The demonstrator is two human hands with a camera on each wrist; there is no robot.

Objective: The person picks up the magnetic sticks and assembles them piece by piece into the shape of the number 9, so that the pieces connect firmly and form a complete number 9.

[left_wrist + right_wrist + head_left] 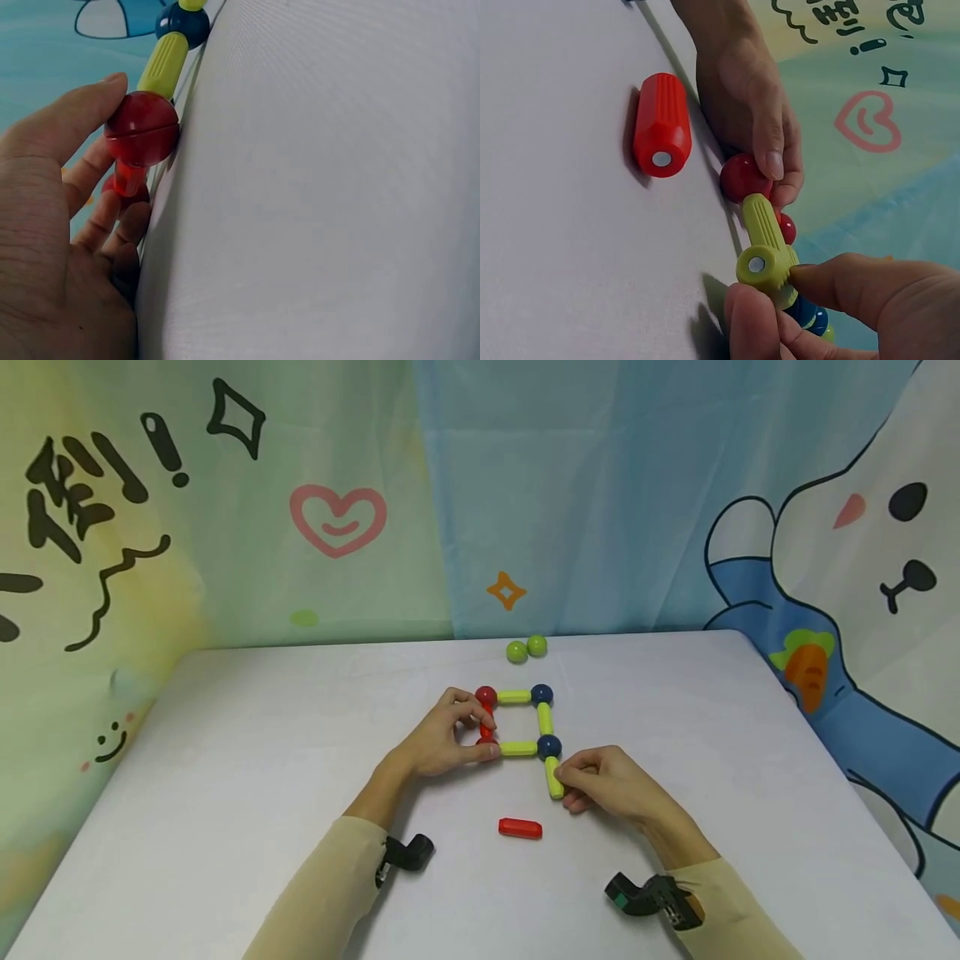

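Note:
A square of magnetic rods and balls lies on the white table: red balls (pixel 486 696) on the left, blue balls (pixel 549 747) on the right, yellow-green rods (pixel 514 697) and a red rod (pixel 130 178) between them. My left hand (pixel 442 735) grips its left side, thumb at the near red ball (pixel 142 129), fingers by the red rod. With thumb and fingers my right hand (pixel 611 783) pinches a yellow-green rod (pixel 763 268), which extends from the near blue ball toward me. Its free end shows a silver magnet disc in the right wrist view.
A loose red rod (pixel 520 828) lies nearer to me on the table (pixel 262 760). Two green balls (pixel 517 652) sit at the table's far edge, before a printed cloth backdrop (pixel 562 510). Each wrist wears a black camera mount (pixel 652 897).

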